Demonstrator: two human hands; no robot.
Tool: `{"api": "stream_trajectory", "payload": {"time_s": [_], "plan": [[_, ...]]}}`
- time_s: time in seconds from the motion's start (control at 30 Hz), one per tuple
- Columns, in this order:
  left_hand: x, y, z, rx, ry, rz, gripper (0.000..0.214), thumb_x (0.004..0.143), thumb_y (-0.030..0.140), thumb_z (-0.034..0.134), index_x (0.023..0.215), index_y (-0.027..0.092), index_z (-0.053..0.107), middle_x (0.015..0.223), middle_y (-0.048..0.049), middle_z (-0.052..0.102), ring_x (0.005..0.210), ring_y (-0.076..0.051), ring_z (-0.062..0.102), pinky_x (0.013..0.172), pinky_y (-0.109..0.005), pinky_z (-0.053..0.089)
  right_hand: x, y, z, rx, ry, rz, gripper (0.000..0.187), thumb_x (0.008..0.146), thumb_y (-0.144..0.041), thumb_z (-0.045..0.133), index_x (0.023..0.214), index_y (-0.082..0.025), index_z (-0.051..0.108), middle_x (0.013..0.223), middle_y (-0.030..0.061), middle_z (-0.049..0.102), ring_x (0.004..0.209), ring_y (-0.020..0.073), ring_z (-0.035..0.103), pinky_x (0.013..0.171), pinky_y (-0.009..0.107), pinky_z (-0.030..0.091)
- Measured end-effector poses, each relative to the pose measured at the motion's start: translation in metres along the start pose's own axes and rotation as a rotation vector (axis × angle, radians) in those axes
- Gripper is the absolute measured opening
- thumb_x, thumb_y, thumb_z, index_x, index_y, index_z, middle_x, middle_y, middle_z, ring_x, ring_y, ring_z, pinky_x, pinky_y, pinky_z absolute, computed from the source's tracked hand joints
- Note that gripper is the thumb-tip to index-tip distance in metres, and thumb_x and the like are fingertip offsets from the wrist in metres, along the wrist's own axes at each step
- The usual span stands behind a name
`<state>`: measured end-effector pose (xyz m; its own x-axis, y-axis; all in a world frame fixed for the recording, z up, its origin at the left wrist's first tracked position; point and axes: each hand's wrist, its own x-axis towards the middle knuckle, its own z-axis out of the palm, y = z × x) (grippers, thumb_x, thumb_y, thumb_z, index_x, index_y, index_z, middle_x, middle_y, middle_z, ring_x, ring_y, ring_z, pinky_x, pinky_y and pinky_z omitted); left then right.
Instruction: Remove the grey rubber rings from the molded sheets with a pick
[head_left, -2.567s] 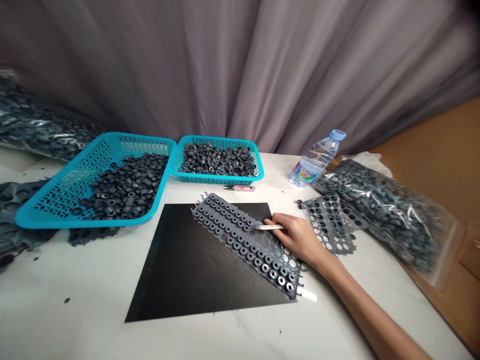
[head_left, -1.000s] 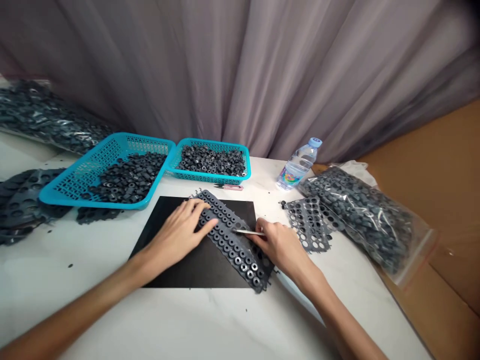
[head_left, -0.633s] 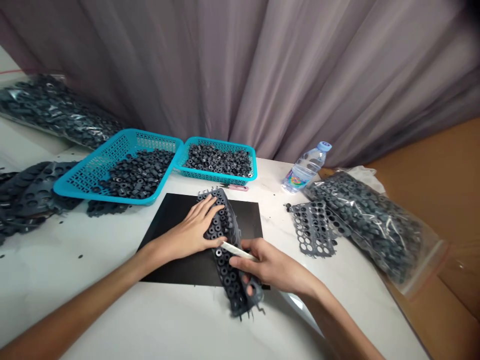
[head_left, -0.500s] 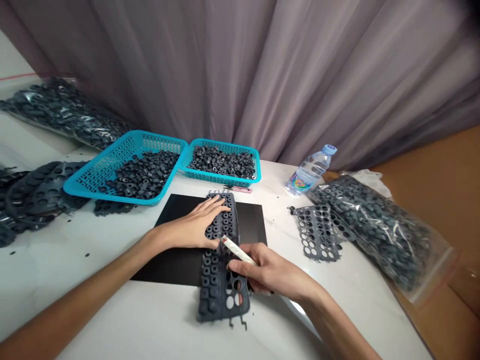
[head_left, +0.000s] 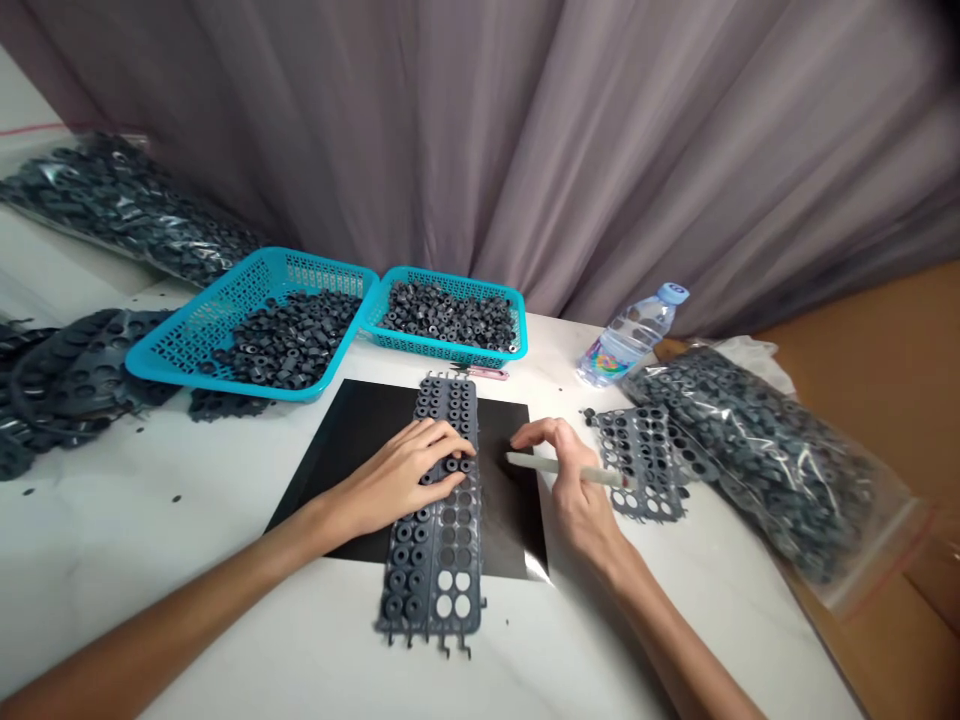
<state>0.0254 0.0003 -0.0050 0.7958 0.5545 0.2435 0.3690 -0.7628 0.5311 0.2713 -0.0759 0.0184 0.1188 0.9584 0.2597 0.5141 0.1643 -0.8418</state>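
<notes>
A long dark rubber sheet (head_left: 450, 505) of moulded rings lies lengthwise across a black mat (head_left: 504, 490), its near end over the white table. Rings fill its left columns; the near right part has bare round holes. My left hand (head_left: 405, 475) rests on the sheet's middle, fingers stretched out, thumb and fingertips beside a few rings. To the right of the sheet, raised above the mat's edge, my right hand (head_left: 577, 490) grips a pale, pen-shaped stick (head_left: 534, 462). The stick's narrow end points left, apart from the sheet; a reddish mark shows near its other end.
Two blue baskets (head_left: 319, 388) of small dark rings stand at the back, with a small pink-handled tool (head_left: 489, 373) in front. On the right are a water bottle (head_left: 626, 340), a punched sheet (head_left: 637, 465) and a filled plastic bag (head_left: 772, 460). Scrap sheets (head_left: 97, 375) lie left.
My right hand has moved right and up, away from the sheet, and the stick's red-marked end now points right. My left hand has slid nearer. The sheet lies flatter and straighter.
</notes>
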Motion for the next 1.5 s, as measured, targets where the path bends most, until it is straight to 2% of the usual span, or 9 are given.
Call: {"api": "stream_trajectory", "payload": {"time_s": [0.13, 0.27, 0.43, 0.5, 0.67, 0.8, 0.97, 1.13, 1.5], "plan": [[-0.002, -0.002, 0.003, 0.021, -0.003, -0.007, 0.021, 0.104, 0.024, 0.06, 0.124, 0.027, 0.062, 0.119, -0.0022, 0.063, 0.113, -0.021, 0.06, 0.107, -0.041, 0.044, -0.001, 0.001, 0.0, 0.253, -0.108, 0.186, 0.076, 0.105, -0.072, 0.016, 0.093, -0.021, 0.071, 0.065, 0.0049, 0.067, 0.065, 0.0218, 0.065, 0.069, 0.036, 0.052], [-0.003, 0.001, 0.002, 0.022, 0.008, -0.013, 0.018, 0.103, 0.022, 0.061, 0.121, 0.026, 0.062, 0.123, -0.0011, 0.064, 0.116, -0.02, 0.06, 0.107, -0.039, 0.042, 0.005, 0.005, 0.003, 0.441, -0.142, 0.335, 0.08, 0.099, -0.081, 0.028, 0.099, -0.016, 0.076, 0.072, 0.0106, 0.075, 0.069, 0.0256, 0.075, 0.073, 0.039, 0.059], [-0.003, 0.001, 0.001, 0.007, 0.003, -0.004, 0.016, 0.104, 0.022, 0.062, 0.12, 0.024, 0.061, 0.122, 0.0, 0.068, 0.116, -0.02, 0.06, 0.105, -0.037, 0.043, 0.008, 0.006, 0.011, 0.435, -0.075, 0.413, 0.045, 0.087, -0.061, 0.076, 0.093, -0.017, 0.074, 0.081, 0.0095, 0.078, 0.074, 0.0243, 0.078, 0.074, 0.035, 0.06], [-0.003, 0.001, 0.001, 0.011, 0.005, -0.006, 0.016, 0.104, 0.022, 0.061, 0.12, 0.024, 0.061, 0.122, 0.0, 0.069, 0.115, -0.02, 0.06, 0.103, -0.038, 0.044, 0.007, 0.01, 0.015, 0.431, -0.096, 0.388, 0.034, 0.084, -0.049, 0.083, 0.092, -0.019, 0.07, 0.081, 0.0064, 0.077, 0.074, 0.0214, 0.076, 0.073, 0.031, 0.058], [-0.004, 0.003, 0.004, 0.027, 0.021, -0.028, 0.018, 0.107, 0.024, 0.056, 0.124, 0.022, 0.061, 0.121, -0.0023, 0.07, 0.113, -0.022, 0.061, 0.101, -0.039, 0.047, 0.004, 0.025, 0.021, 0.462, -0.183, 0.329, 0.021, 0.094, -0.039, 0.073, 0.093, -0.021, 0.064, 0.081, 0.0015, 0.072, 0.069, 0.0159, 0.071, 0.069, 0.028, 0.055], [-0.005, 0.004, 0.004, 0.026, 0.007, -0.025, 0.019, 0.107, 0.025, 0.056, 0.125, 0.023, 0.062, 0.125, -0.0022, 0.069, 0.116, -0.023, 0.059, 0.103, -0.04, 0.047, 0.005, 0.023, 0.021, 0.448, -0.301, 0.333, 0.022, 0.099, -0.041, 0.064, 0.101, -0.019, 0.066, 0.081, 0.0008, 0.069, 0.058, 0.0124, 0.065, 0.058, 0.025, 0.052], [-0.005, 0.003, 0.003, 0.049, -0.001, -0.028, 0.018, 0.107, 0.025, 0.057, 0.124, 0.024, 0.062, 0.123, -0.0014, 0.068, 0.115, -0.022, 0.059, 0.105, -0.042, 0.046, 0.004, 0.014, 0.018, 0.448, -0.404, 0.323, 0.02, 0.096, -0.037, 0.068, 0.096, -0.017, 0.066, 0.079, 0.0007, 0.068, 0.058, 0.0111, 0.062, 0.057, 0.024, 0.051], [-0.003, 0.002, 0.004, 0.051, 0.028, -0.018, 0.014, 0.106, 0.026, 0.058, 0.119, 0.023, 0.062, 0.117, -0.0023, 0.069, 0.11, -0.022, 0.061, 0.102, -0.041, 0.047, 0.002, 0.014, 0.019, 0.42, -0.423, 0.31, 0.008, 0.092, -0.023, 0.062, 0.097, -0.018, 0.066, 0.079, -0.0005, 0.068, 0.058, 0.0101, 0.06, 0.056, 0.022, 0.048], [-0.013, 0.011, 0.011, 0.002, 0.083, -0.116, 0.021, 0.107, 0.022, 0.054, 0.126, 0.025, 0.061, 0.124, -0.0031, 0.07, 0.116, -0.023, 0.06, 0.104, -0.041, 0.045, -0.001, 0.01, 0.02, 0.345, -0.462, 0.329, 0.009, 0.094, -0.024, 0.059, 0.098, -0.019, 0.066, 0.08, 0.0003, 0.067, 0.067, 0.0129, 0.058, 0.06, 0.023, 0.047]]}}
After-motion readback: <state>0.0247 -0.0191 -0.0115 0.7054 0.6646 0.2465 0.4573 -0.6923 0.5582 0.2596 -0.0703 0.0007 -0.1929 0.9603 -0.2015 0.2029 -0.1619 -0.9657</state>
